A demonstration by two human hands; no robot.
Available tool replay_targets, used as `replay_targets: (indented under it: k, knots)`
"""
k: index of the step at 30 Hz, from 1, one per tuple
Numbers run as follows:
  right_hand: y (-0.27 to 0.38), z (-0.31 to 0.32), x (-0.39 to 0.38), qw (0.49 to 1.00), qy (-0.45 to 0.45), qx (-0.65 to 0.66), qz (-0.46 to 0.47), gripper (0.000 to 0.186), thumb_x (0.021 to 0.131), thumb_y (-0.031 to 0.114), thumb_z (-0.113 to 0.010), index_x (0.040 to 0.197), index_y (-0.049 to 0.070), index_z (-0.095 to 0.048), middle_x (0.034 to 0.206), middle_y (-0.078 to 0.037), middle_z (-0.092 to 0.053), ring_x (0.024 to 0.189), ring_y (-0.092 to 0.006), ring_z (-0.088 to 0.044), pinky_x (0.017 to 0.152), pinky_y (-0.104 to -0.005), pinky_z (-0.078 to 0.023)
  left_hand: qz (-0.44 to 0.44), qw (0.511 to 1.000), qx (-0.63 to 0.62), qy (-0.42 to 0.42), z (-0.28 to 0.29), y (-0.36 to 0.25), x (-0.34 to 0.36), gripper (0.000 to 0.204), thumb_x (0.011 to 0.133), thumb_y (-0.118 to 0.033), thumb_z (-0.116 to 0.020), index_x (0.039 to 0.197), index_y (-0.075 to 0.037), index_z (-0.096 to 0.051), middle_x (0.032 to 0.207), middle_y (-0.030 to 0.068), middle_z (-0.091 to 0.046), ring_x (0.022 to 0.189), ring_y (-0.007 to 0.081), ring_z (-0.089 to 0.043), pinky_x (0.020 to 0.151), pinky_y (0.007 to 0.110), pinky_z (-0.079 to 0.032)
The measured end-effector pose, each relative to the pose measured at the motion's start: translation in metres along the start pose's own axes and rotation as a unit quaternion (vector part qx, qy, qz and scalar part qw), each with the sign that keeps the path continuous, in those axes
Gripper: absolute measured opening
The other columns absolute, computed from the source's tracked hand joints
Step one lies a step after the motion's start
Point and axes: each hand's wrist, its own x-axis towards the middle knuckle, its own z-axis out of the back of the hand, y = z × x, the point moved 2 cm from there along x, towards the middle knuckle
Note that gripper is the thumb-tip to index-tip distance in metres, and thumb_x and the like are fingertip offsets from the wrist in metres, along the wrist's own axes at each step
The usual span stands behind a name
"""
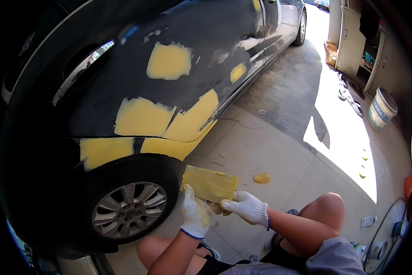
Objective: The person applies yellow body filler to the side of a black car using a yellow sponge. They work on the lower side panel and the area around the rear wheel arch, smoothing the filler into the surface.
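Observation:
White knit gloves with blue cuffs cover both my hands. At the lower middle I hold a flat rectangular board smeared with yellow body filler. My left hand is closed around its left edge, thumb on the upper face. My right hand is closed at its lower right corner; whether a spreader is also in those fingers is hidden. Ahead is a dark car door with several yellow filler patches. More filler covers the wheel arch lip, above the silver-spoked wheel. The board is apart from the car.
A yellow filler blob lies on the tiled floor. At the right stand a white bucket, sandals and a cabinet. A tube, cans and a dark cable lie near my right knee.

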Motion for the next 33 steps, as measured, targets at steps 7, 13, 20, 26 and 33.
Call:
replay_targets:
  k: [7,13,20,26,33]
  knots:
    - [0.032,0.018,0.001,0.961,-0.118,-0.209,-0.137,0.044,0.098,0.041,-0.057,0.109,0.002,-0.074,0.098,-0.013,-0.077,0.089,-0.0215,-0.072,0.084,-0.0343,-0.055,-0.171,0.938,0.201,-0.226,0.011,-0.022,-0.006,0.042,0.108,-0.024,-0.049,0.146,-0.007,-0.051,0.144,0.0097,-0.054,0.135,0.0235,-0.05,0.115,0.039,-0.037]
    - [-0.006,0.03,0.013,0.781,-0.033,-0.613,-0.112,0.036,0.095,0.042,-0.055,0.116,0.02,-0.074,0.117,-0.008,-0.075,0.112,-0.0326,-0.069,0.092,-0.041,-0.055,-0.269,0.701,0.625,0.213,-0.066,0.011,-0.043,0.028,0.098,-0.018,-0.063,0.122,-0.005,-0.072,0.13,0.0131,-0.067,0.123,0.0292,-0.061,0.106,0.039,-0.047]
    - [-0.016,0.009,0.015,0.727,0.037,-0.675,-0.124,0.038,0.096,0.05,-0.055,0.125,0.031,-0.07,0.129,0.0,-0.072,0.121,-0.0232,-0.067,0.096,-0.0397,-0.055,-0.242,0.634,0.694,0.241,-0.036,0.04,-0.015,0.029,0.093,-0.029,-0.071,0.111,-0.008,-0.076,0.111,0.0156,-0.072,0.105,0.0359,-0.065,0.095,0.045,-0.051]
    - [-0.043,0.011,0.028,0.704,0.041,-0.694,-0.148,0.036,0.095,0.048,-0.057,0.123,0.03,-0.072,0.128,-0.002,-0.072,0.113,-0.025,-0.071,0.092,-0.0417,-0.055,-0.178,0.705,0.652,0.214,-0.024,0.054,-0.014,0.019,0.095,-0.019,-0.067,0.107,-0.005,-0.072,0.102,0.0189,-0.07,0.097,0.0381,-0.066,0.088,0.044,-0.052]
    - [-0.076,0.019,0.029,0.793,-0.198,-0.546,0.183,0.034,0.093,0.043,-0.065,0.109,0.015,-0.074,0.128,-0.005,-0.067,0.122,-0.0275,-0.058,0.101,-0.0405,-0.043,-0.187,0.684,0.641,0.294,-0.057,0.052,-0.044,0.02,0.1,-0.02,-0.063,0.109,-0.004,-0.071,0.101,0.0165,-0.071,0.096,0.0333,-0.068,0.089,0.041,-0.053]
